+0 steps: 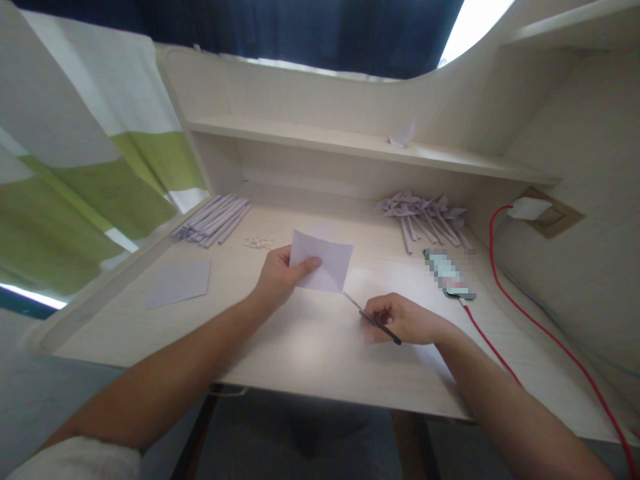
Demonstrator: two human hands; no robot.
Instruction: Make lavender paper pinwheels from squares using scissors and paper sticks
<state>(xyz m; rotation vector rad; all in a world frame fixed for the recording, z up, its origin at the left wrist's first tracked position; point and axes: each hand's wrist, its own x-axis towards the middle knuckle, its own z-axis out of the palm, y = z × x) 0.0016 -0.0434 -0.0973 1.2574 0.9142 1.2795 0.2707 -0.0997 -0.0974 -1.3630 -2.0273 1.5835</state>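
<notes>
Held up over the middle of the desk is a square of pale lilac paper (330, 260). My left hand (285, 272) pinches its left side, thumb on top and the fingers hidden behind. My right hand (397, 319) is closed around the dark handles of a pair of scissors (380, 326). The thin metal blades point up and left, with their tip at the lower right corner of the paper. Whether the blades are apart cannot be made out. Behind the held sheet, another pale piece of paper (323, 231) lies on the desk, partly covered.
Rolled paper sticks (215, 220) lie at the left, near small white bits (259, 243) and flat paper sheets (179, 283). Folded paper pinwheel-like pieces on sticks (425, 217) lie at the back right. A phone (449, 273) with a red cable (493, 347) rests right. A folded paper piece (401, 137) sits on the shelf.
</notes>
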